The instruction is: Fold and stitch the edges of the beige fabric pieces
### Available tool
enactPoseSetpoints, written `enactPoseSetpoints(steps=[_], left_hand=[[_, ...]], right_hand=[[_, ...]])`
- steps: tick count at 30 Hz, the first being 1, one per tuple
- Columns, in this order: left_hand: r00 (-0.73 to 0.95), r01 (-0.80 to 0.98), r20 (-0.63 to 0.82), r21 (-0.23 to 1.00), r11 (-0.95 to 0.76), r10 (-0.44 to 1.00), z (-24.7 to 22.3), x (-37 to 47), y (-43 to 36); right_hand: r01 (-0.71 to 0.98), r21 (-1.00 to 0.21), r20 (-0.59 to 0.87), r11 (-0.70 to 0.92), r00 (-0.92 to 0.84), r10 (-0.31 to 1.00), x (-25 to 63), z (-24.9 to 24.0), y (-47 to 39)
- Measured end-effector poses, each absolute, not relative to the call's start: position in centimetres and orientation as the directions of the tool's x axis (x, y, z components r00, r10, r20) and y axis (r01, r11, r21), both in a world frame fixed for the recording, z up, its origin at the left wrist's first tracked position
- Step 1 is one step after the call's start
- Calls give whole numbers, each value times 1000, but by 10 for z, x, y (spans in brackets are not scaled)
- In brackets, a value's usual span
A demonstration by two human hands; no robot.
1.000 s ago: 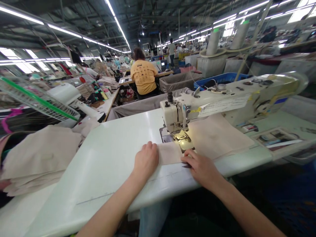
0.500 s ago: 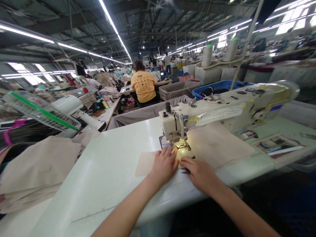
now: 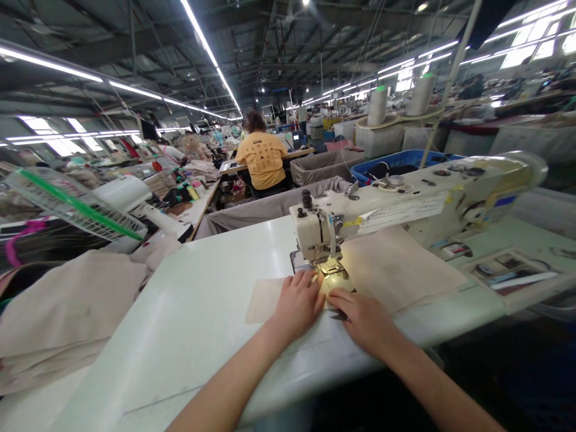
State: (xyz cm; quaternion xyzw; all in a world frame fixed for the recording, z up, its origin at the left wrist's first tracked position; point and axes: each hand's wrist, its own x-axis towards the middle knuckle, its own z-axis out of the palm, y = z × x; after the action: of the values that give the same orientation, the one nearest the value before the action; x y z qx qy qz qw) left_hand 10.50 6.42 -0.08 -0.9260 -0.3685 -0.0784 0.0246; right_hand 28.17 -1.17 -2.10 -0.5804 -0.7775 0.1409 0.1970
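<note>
My left hand is closed, fingers bent and thumb drawn in, on a small beige fabric piece just before the sewing machine's presser foot. Close beside it, my right hand is closed too, thumb and forefinger pinched near the brass-coloured plate. Dark pointed blades, apparently thread snips, stick out from under its fingers; their handle is hidden in the palm. The sewing machine's head stands over the fingertips. A larger beige fabric panel lies flat under the machine's arm.
Stacked beige fabric lies at the left, below a fan with a green strip. An accessory tray sits at the table's right. Beyond the table are a grey cloth-lined bin, a blue basket and a seated person in yellow.
Both hands stay almost in place by the presser foot. The snips' blades sit slightly lower under the right hand. The view has shifted a little.
</note>
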Motion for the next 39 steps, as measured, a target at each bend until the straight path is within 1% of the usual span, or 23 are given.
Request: enactPoseSetpoints(steps=[6, 12, 17, 21, 25, 32, 39], left_hand=[[716, 685, 179, 9, -729, 675, -3, 105, 64], [726, 674, 191, -1, -739, 661, -2, 104, 67], [765, 624, 222, -30, -780, 604, -5, 100, 55], [834, 517, 209, 28, -855, 511, -8, 96, 39], [845, 469, 256, 66, -881, 470, -6, 92, 35], [834, 488, 250, 85, -869, 493, -5, 93, 62], [816, 515, 242, 110, -850, 526, -2, 96, 91]], right_hand=[[841, -460, 143, 285, -247, 959, 281, -23, -11], [856, -430, 136, 287, -253, 958, 280, -16, -8], [864, -405, 120, 298, -273, 955, 281, -14, -12], [871, -394, 124, 294, -267, 956, 283, -20, -19], [872, -387, 129, 300, -271, 954, 284, -21, -21], [864, -405, 132, 299, -268, 954, 281, -11, 1], [882, -379, 137, 280, -245, 960, 278, -4, 20]])
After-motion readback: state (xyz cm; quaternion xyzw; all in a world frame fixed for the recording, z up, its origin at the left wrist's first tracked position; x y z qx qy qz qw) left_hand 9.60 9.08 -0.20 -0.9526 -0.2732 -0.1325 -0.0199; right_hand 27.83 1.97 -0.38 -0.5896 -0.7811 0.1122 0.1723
